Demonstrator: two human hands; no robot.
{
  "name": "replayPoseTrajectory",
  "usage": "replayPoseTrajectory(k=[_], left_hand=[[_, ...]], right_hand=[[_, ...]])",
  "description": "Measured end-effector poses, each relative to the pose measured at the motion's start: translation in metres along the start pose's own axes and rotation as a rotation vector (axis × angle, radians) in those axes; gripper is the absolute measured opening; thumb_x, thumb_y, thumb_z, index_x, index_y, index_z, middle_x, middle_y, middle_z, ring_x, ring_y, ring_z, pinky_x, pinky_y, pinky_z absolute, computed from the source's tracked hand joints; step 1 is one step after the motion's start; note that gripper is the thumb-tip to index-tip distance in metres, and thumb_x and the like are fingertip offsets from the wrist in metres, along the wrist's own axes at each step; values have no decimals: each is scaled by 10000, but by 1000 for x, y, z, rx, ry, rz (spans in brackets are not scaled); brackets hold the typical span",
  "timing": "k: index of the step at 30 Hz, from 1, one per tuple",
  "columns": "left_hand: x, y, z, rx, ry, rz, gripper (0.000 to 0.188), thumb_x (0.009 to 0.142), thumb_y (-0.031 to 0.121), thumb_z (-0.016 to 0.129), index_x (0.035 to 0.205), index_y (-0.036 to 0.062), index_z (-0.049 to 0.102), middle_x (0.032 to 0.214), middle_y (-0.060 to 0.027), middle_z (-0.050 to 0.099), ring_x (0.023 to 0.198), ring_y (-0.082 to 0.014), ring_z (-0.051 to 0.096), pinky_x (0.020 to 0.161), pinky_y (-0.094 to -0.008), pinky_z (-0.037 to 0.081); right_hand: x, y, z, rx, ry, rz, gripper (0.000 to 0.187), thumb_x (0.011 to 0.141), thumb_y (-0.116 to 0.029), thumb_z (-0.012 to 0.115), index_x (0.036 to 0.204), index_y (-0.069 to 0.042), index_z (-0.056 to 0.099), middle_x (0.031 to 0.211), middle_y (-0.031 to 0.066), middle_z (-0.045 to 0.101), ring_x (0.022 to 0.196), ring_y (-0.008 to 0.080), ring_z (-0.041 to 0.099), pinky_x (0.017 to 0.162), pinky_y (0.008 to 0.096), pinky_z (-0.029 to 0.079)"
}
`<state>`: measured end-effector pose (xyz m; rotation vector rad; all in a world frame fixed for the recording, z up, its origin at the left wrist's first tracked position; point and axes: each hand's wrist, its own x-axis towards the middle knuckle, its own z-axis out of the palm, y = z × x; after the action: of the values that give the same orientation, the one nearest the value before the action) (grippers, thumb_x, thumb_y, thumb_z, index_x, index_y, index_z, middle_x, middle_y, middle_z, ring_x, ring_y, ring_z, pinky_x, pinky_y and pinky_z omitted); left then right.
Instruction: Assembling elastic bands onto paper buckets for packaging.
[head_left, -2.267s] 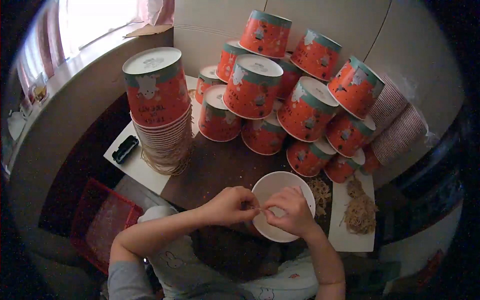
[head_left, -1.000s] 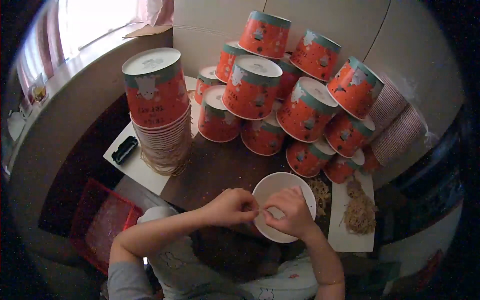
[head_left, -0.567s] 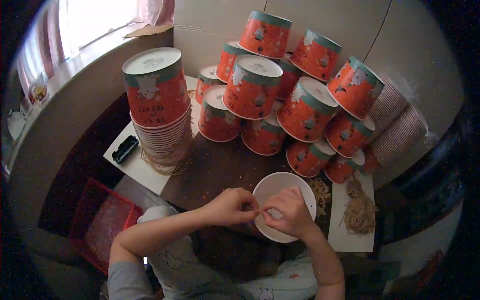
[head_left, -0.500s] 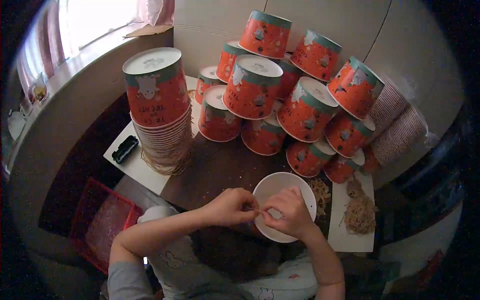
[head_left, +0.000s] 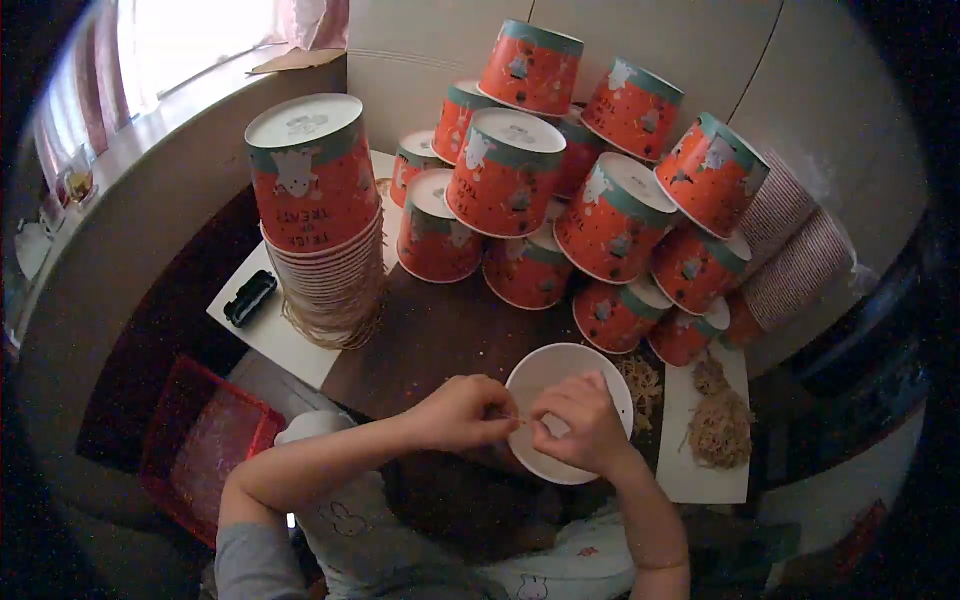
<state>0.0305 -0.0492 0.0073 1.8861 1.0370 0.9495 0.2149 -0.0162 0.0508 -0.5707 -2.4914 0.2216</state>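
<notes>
My left hand [head_left: 462,412] and my right hand [head_left: 583,422] meet at the fingertips, each in a pinch. Between them runs a thin strand [head_left: 518,420], like a piece of twine, too fine to make out fully. Directly beneath is an open paper bucket [head_left: 532,374] with a white inside, tilted towards me in front of my lap. The right hand is over its opening and covers part of it; the left is at its left rim. Most of the bucket's outer wall is hidden.
Upside-down orange and green paper buckets [head_left: 505,175] are piled at the back. A tall nested bucket stack [head_left: 312,200] with twine loops stands left. Twine bundles [head_left: 720,430] lie right. A black case [head_left: 250,298] and red crate [head_left: 215,440] are on the left.
My right fingertips have moved slightly apart from the left ones, with a small gap now showing between them. The bucket and the piles have stayed put.
</notes>
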Motion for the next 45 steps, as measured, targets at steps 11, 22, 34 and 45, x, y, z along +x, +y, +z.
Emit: replayPoseTrajectory(k=[11,22,34,45], left_hand=[[1,-3,1,-92,-9,-72,197,723,207,587,784,20,598,722,-137,590,682,-228,584,609,-323,447],[0,9,-4,-87,1,62,231,737,209,586,860,15,603,803,-138,591,732,-221,577,656,-311,443],[-2,5,-7,-181,56,-63,183,759,172,568,840,10,597,763,-109,584,693,-172,565,605,-291,447],[4,9,-9,-19,56,96,148,751,170,576,793,32,605,744,-83,575,712,-190,540,635,-281,425]], right_hand=[[-1,3,-7,20,-32,13,146,557,-71,609,680,-91,532,701,23,542,700,195,526,676,315,363],[-17,4,6,119,-149,155,347,658,-121,645,953,-57,473,897,102,520,826,244,517,711,319,424],[-5,12,1,309,-80,179,92,663,-77,581,725,-41,523,759,80,530,756,218,518,704,314,399],[-14,16,-22,1361,-87,569,102,834,-133,465,813,-35,482,725,23,510,678,108,483,644,249,415]])
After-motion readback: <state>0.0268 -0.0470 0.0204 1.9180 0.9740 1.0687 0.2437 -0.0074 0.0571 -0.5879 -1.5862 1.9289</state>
